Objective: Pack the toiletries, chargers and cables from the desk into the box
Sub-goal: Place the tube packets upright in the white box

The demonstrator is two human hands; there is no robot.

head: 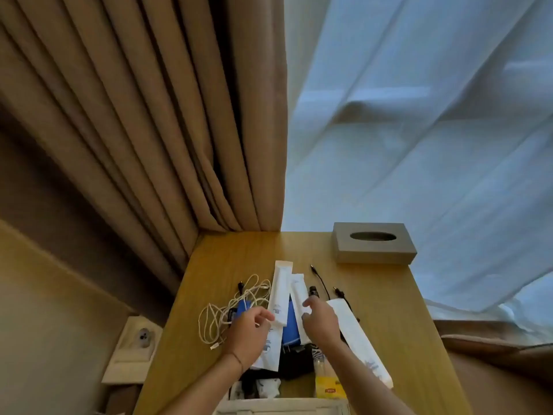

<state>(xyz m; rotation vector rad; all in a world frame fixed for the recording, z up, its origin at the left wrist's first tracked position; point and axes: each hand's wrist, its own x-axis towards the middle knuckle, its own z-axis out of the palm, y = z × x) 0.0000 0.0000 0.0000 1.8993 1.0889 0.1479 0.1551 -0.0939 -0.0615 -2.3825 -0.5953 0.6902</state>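
box rim [281, 405] shows pale at the near edge of the desk [413, 310], partly cut off by the frame, with a yellow packet [330, 389] and dark chargers [294, 362] just beyond it. above these, the left hand [250, 332] pinches the lower end of a long white sachet [279, 293], fingers curled round it. the right hand [321, 320] curls its fingers on a second white sachet [299, 298] beside the first; how firm that hold is, i cannot tell. a third white sachet [359, 342] lies flat to the right. to the left a white cable [230, 310] sprawls in loose loops, and thin black cables [321, 283] lie further back. farthest, a grey tissue box [374, 242] sits by the curtains [149, 115]. risk: the sachets overlap the blue item [290, 317], so lifting both at once could drag it or snag a cable loop, and a light pinch may let one slip.
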